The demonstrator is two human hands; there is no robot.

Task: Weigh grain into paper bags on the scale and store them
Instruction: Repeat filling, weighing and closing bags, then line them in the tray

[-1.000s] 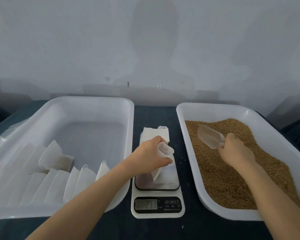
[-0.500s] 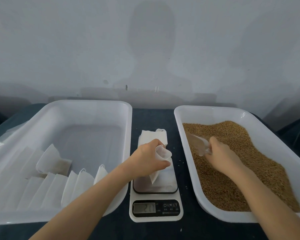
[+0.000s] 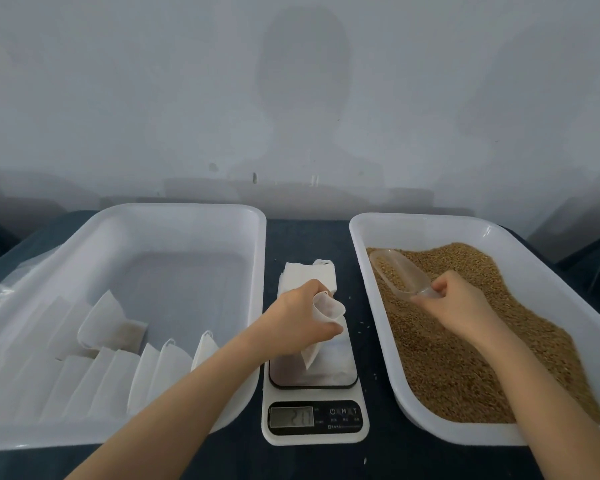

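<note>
On the table point(image 3: 309, 237), the scale point(image 3: 315, 439) sits between two tubs: the left tub point(image 3: 174, 211) holds paper bags point(image 3: 111, 323), the right tub point(image 3: 423, 221) grain point(image 3: 465, 358) and a scoop point(image 3: 395, 273). A stack of flat bags point(image 3: 307, 275) lies behind the scale, an open bag point(image 3: 329, 306) on it.

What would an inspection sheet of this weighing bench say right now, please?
Surface: dark cloth; scale sits between left tray and grain tray.
Job's things: paper bag held open at the scale; scoop carries some grain; bags lie in left tray; spare bags behind scale.
Clutter: loose grains on cloth; clear plastic far left.
Hands: left hand grips paper bag; right hand grips scoop.
Cables: nothing seen.
Surroundings: grey wall.
</note>
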